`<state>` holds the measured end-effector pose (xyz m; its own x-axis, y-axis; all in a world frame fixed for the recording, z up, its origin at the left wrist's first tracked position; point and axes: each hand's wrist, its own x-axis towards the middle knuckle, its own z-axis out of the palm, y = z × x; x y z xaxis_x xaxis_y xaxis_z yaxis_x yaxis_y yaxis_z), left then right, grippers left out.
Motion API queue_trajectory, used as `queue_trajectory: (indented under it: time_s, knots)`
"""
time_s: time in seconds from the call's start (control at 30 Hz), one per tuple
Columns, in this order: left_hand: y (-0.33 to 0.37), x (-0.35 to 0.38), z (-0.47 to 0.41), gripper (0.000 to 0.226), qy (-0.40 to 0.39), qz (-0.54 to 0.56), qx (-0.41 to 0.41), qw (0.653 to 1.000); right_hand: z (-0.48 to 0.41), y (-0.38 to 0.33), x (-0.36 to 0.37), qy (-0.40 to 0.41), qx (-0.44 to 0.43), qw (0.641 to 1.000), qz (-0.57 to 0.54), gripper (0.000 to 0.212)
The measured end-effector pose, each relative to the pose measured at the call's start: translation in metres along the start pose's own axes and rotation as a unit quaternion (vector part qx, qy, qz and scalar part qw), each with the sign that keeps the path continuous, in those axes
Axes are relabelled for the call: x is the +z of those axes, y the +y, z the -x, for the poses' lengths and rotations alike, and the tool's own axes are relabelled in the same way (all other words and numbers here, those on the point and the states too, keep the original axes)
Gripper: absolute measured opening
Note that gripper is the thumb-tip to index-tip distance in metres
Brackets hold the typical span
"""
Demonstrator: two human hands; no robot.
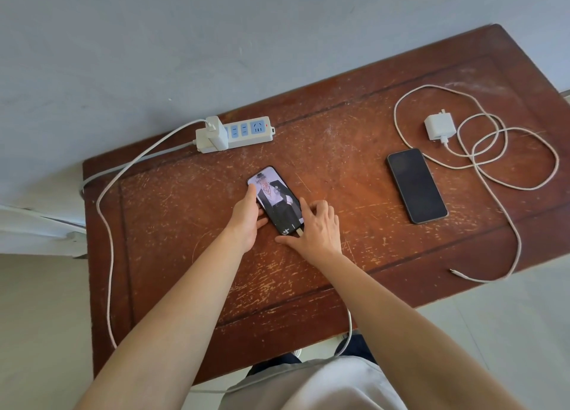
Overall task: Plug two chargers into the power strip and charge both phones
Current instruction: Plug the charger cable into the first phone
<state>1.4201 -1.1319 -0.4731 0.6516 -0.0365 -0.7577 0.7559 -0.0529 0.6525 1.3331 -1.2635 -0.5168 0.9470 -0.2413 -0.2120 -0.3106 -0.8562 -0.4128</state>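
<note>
A white power strip (246, 133) lies at the table's far edge with one white charger (214, 133) plugged into its left end. That charger's cable (106, 224) loops off the left side and comes back under my arms to a lit phone (277, 201) at mid-table, where the plug sits in the phone's near end. My left hand (246, 218) grips the phone's left edge. My right hand (314, 227) rests on its right edge and the plug. A second, dark phone (416, 185) lies to the right. A second white charger (439, 127) lies unplugged with its coiled cable (493, 150).
The worn brown wooden table (185, 255) stands against a grey wall. The loose end of the second cable (456, 272) lies at the table's near right edge. The power strip's own cord (123, 165) drops off the left side. Pale floor surrounds the table.
</note>
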Motion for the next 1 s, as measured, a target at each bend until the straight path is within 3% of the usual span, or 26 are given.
queue_trajectory:
  time_s: [0.3,0.5,0.57,0.67,0.73,0.9,1.0]
  knots:
    - [-0.005,-0.007,0.016,0.058,-0.029,0.018,0.025,0.999,0.005,-0.002,-0.005,-0.041,0.002,0.999,-0.004,0.111]
    - [-0.006,-0.024,0.03,0.065,0.009,-0.14,0.041,0.989,0.019,0.004,-0.044,-0.113,0.008,0.992,-0.051,0.092]
    - [-0.004,-0.03,0.037,0.059,0.013,-0.29,0.134,0.948,0.026,0.011,-0.062,-0.068,0.023,0.996,-0.045,0.077]
    - [0.007,-0.029,0.051,0.056,0.056,-0.537,0.3,0.786,0.034,0.031,-0.091,0.04,0.036,0.999,-0.008,0.06]
    - [0.016,-0.018,0.063,0.056,0.075,-0.599,0.357,0.713,0.04,0.048,-0.109,0.067,0.031,0.997,0.019,0.058]
    - [0.018,0.045,0.097,0.06,0.073,-0.586,0.383,0.711,0.054,0.11,-0.145,0.041,0.035,0.998,0.037,0.063]
    - [0.003,0.085,0.107,0.061,0.071,-0.587,0.354,0.725,0.066,0.154,-0.161,0.019,0.04,0.999,0.025,0.065]
